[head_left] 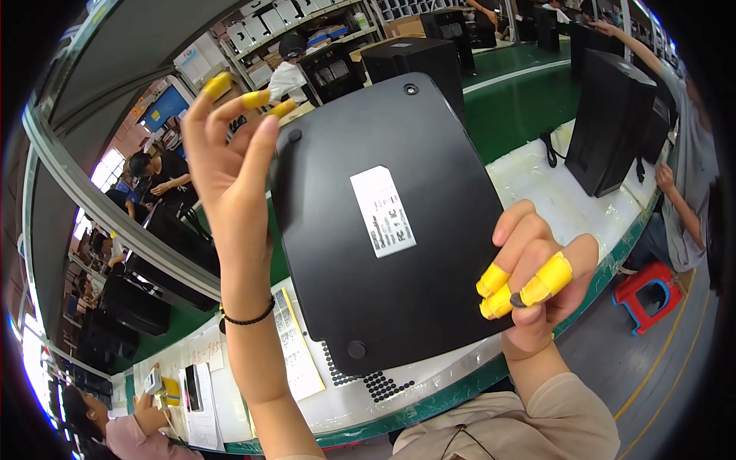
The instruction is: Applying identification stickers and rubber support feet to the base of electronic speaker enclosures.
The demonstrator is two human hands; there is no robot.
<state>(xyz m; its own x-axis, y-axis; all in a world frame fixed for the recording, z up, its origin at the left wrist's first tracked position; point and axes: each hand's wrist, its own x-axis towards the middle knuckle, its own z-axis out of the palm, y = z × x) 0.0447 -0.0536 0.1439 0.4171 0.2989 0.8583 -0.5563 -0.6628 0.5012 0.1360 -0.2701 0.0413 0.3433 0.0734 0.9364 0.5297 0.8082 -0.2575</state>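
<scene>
A black, flat-faced housing with rounded corners fills the middle of the view, tilted. On its face are a white printed label, a round black rubber foot at the upper left and another at the lower left. The upper right corner has a round recess with what looks like a screw in it. My left hand is open beside the upper left edge, fingers raised and yellow tape on several fingertips. At the lower right corner, my right hand, also taped, pinches a small black rubber foot.
A sheet of round black rubber feet lies on the bench under the housing, beside a printed paper strip. Tall black cabinets stand on the green-edged line. A red stool is at right; co-workers sit and stand around.
</scene>
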